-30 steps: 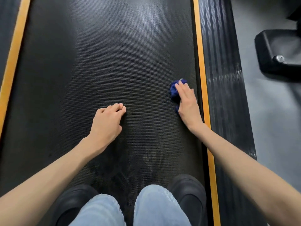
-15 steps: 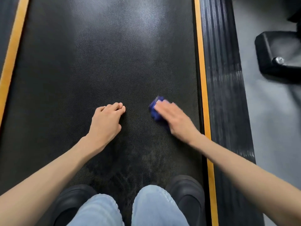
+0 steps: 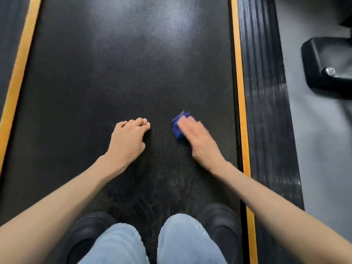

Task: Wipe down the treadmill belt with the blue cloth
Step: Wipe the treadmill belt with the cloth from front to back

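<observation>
Small crumpled blue cloth (image 3: 178,128) lies right of centre on the black textured treadmill belt (image 3: 133,63), pressed under the flat fingers (image 3: 187,123) of the right hand (image 3: 200,138). Left hand (image 3: 127,141) braces alongside, fingers curled and empty. Likely risk: the unpinched cloth slips free mid-stroke.

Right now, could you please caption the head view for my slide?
The right hand presses the blue cloth flat on the treadmill belt while the left hand rests beside it, fingers curled.
</observation>
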`<action>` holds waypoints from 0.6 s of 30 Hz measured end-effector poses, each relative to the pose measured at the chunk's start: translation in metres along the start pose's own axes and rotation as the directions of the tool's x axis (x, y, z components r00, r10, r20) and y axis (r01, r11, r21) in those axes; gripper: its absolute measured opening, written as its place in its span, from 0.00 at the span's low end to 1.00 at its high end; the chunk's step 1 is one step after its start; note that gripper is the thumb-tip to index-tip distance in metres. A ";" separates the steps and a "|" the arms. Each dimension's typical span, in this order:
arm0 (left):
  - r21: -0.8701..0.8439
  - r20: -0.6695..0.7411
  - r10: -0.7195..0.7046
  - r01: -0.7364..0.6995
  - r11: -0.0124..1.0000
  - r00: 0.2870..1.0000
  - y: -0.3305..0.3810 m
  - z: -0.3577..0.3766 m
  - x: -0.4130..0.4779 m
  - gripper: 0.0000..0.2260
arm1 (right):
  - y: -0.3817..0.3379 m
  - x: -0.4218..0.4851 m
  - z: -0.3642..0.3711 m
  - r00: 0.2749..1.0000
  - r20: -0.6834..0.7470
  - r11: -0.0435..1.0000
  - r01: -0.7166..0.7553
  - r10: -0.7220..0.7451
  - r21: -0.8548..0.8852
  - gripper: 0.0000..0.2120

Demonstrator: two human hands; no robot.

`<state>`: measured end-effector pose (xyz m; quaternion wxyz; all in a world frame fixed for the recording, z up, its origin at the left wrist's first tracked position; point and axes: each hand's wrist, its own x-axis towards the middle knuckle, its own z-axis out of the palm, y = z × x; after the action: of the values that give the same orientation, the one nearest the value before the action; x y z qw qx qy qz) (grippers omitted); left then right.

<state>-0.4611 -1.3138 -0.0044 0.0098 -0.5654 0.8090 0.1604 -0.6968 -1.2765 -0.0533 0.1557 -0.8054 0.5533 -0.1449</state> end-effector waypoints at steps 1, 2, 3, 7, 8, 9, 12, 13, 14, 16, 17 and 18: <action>0.006 0.006 -0.001 0.001 1.000 1.000 0.000 -0.001 -0.001 0.25 | 0.012 0.011 -0.009 0.989 -0.067 0.991 -0.134 0.134 0.011 0.34; 0.019 0.005 0.000 0.000 1.000 1.000 0.001 -0.001 -0.002 0.25 | 0.019 0.020 -0.016 0.965 -0.102 0.971 -0.239 0.240 0.019 0.35; 0.036 -0.002 -0.002 0.002 0.999 1.000 0.001 -0.001 -0.002 0.24 | 0.020 0.026 -0.020 0.943 -0.122 0.951 -0.309 0.309 0.020 0.35; 0.099 -0.011 -0.025 0.026 0.995 1.000 0.012 -0.001 0.001 0.18 | 0.008 0.016 -0.016 0.959 -0.097 0.964 -0.264 0.266 0.034 0.35; 0.108 -0.004 -0.036 0.036 0.994 0.999 0.015 -0.003 0.003 0.17 | 0.008 0.007 -0.016 0.976 -0.047 0.977 -0.211 0.212 0.031 0.36; 0.110 0.006 -0.046 0.045 0.993 0.999 0.017 -0.005 0.004 0.15 | 0.009 -0.003 -0.019 0.983 0.012 0.983 -0.182 0.182 0.019 0.37; 0.087 0.058 -0.064 0.059 0.994 0.996 0.021 -0.012 0.007 0.14 | 0.010 -0.032 -0.045 0.954 0.116 0.961 -0.275 0.275 -0.018 0.37; 0.083 0.085 -0.072 0.065 0.994 0.994 0.021 -0.014 0.006 0.15 | 0.005 -0.038 -0.054 0.933 0.146 0.944 -0.330 0.329 -0.022 0.36; 0.081 0.112 -0.074 0.066 0.995 0.991 0.021 -0.015 0.005 0.16 | -0.001 -0.041 -0.059 0.908 0.182 0.925 -0.380 0.378 -0.026 0.36; 0.063 0.139 -0.065 0.057 0.996 0.988 0.020 -0.019 0.001 0.19 | -0.009 -0.041 -0.064 0.866 0.244 0.897 -0.441 0.437 -0.040 0.35; 0.053 0.156 -0.053 0.045 0.998 0.986 0.020 -0.021 0.000 0.21 | -0.011 -0.040 -0.065 0.854 0.268 0.893 -0.445 0.446 -0.066 0.35; 0.052 0.180 -0.033 0.024 0.998 0.983 0.020 -0.024 -0.002 0.22 | -0.012 -0.040 -0.067 0.850 0.280 0.894 -0.437 0.446 -0.095 0.35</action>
<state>-0.4752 -1.3126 0.0235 0.0993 -0.5595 0.8004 0.1909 -0.7277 -1.2405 0.0101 0.2541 -0.6714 0.6958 0.0238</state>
